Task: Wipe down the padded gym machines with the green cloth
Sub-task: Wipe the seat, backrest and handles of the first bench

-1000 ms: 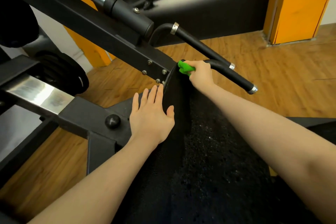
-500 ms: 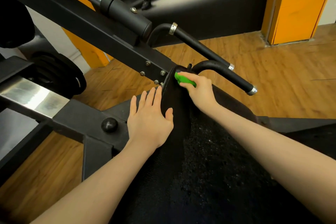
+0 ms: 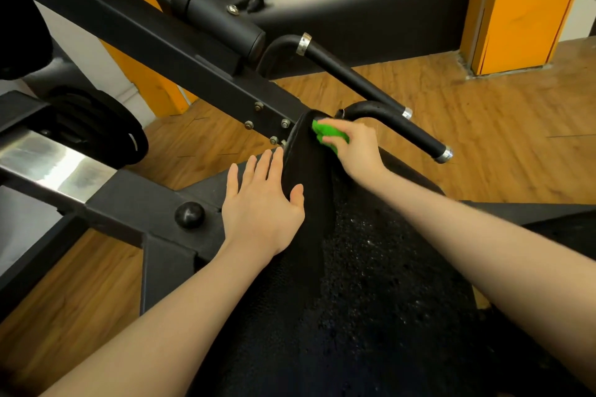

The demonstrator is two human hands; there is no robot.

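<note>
Wiping the pad (image 3: 371, 267) at its far end, our right hand (image 3: 358, 148) clutches the green cloth (image 3: 325, 132) w/ curled fingers; left hand (image 3: 263, 203), fingers straight, braces the pad's left edge. Best: firm, overlapping strokes nearward.

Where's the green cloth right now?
Head view, right of centre: the green cloth is gripped in the right hand at the black pad's top end, below the handle.

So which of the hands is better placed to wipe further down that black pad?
The right hand: it holds the green cloth against the pad. The left hand lies flat on the pad's side, without a cloth.
</note>
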